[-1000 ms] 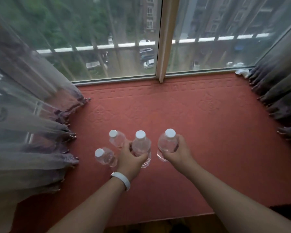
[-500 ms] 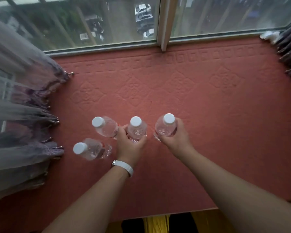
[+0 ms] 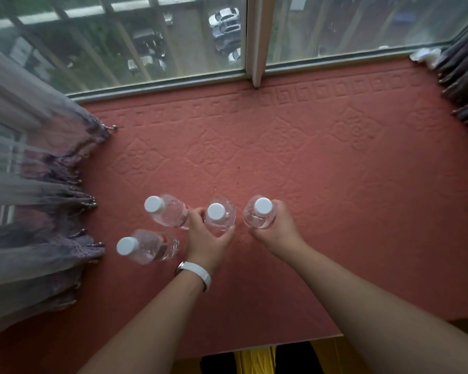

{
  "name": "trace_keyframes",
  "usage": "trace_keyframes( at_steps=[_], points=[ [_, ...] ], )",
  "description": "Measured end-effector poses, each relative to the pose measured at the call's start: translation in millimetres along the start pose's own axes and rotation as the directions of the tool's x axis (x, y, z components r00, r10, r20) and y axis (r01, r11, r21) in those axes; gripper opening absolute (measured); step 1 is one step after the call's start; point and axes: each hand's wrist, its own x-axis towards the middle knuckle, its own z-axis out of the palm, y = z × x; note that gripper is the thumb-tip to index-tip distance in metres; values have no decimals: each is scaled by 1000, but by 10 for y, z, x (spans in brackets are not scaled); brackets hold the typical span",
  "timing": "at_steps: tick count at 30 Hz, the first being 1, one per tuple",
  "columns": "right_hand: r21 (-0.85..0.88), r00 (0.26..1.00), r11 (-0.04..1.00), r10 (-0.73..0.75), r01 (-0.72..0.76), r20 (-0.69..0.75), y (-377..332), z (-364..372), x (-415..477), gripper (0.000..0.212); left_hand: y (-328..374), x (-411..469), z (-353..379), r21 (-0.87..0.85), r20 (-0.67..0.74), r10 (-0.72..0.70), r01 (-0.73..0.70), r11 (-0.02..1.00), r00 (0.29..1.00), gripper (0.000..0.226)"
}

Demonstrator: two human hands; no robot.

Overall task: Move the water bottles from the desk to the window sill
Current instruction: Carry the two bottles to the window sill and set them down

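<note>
4 water bottles are at the window sill (image 3: 322, 163), which is covered by a red patterned mat; 2 of them stand free and 2 are in the hands, so the task looks well along, though the desk is out of view and I cannot tell whether more bottles wait there. The left hand (image 3: 210, 240), with a white wristband (image 3: 199, 272) behind it, has fingers and thumb curled round the middle bottle (image 3: 220, 217); the right hand (image 3: 276, 233) is wrapped the same way round the right bottle (image 3: 257, 215), just beside the other with a narrow gap between them; whether either base already rests on the mat is hidden by the hands, so I judge these 2 are at the point of being set down and let go. Just left of the left hand's fingertips stands the far bottle (image 3: 169, 214), and nearer the person, left of the left wrist, stands the near bottle (image 3: 147, 247); both are free of any hand and close to the curtain (image 3: 38, 201) further left. All 4 bottles have their white caps pointing up toward the camera and their long axes roughly vertical; the 2 free ones seem to lean out to the left, which I take to be the wide lens and not a real tilt. Ahead of both hands the mat runs on to the window (image 3: 173, 49); what is left, by my reading, is releasing the 2 held bottles.
</note>
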Motion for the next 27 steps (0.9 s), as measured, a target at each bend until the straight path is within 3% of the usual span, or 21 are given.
trace_keyframes(
  at_steps=[6, 10, 15, 20, 24, 27],
  points=[
    [-92, 996, 992, 86, -84, 19, -173, -221, -155, 83, 176, -218, -294, 46, 109, -86, 82, 996, 990, 85],
    [-178, 997, 983, 62, -54, 36, -442, -453, -358, 65, 409, -486, -642, 48, 199, -34, 25, 999, 979, 56],
    [-291, 997, 954, -62, 72, 43, -858, -739, -726, 39, 789, -700, -1130, 176, 321, 139, -203, 963, 937, 38],
    [-503, 983, 846, -182, 175, 37, -1286, -990, -1263, 40, 1194, -771, -1594, 389, 348, 346, -470, 793, 871, 44],
    [-639, 976, 750, -219, 168, -1, -1546, -1110, -1721, 44, 1449, -838, -1895, 577, 429, 400, -586, 569, 810, 50],
    [-665, 974, 733, -225, 143, -39, -1640, -1139, -2062, 45, 1587, -912, -2071, 597, 490, 426, -649, 472, 761, 54]
  ],
)
